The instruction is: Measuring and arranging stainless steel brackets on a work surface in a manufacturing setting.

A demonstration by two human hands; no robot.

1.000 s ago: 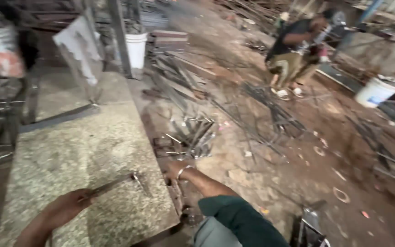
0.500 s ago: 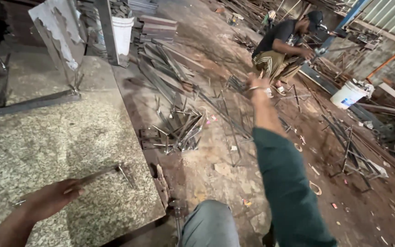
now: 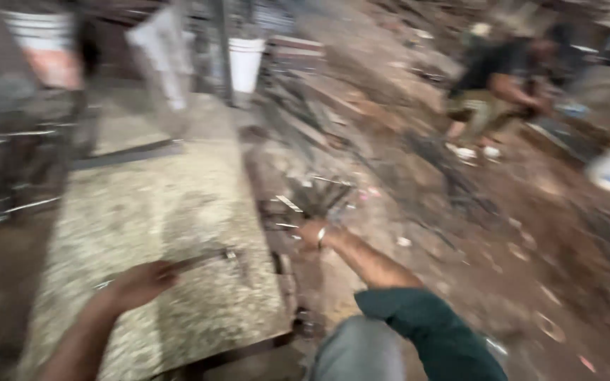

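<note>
A speckled stone counter (image 3: 157, 212) is seen running away from the viewer, with a dirt floor (image 3: 460, 254) along its right edge. A thin metal rod (image 3: 199, 259) is laid across the counter near its near right corner. A flat dark metal strip (image 3: 125, 153) is laid across the far end. On the floor just beside the right edge, a blurred heap of metal scraps (image 3: 319, 201) is scattered.

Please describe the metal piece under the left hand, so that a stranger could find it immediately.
Find the speckled stone slab at left. Near its front edge the left hand grips a thin metal rod lying flat, pointing right. It alone lies on the slab's middle; other scrap is on the ground.
</note>
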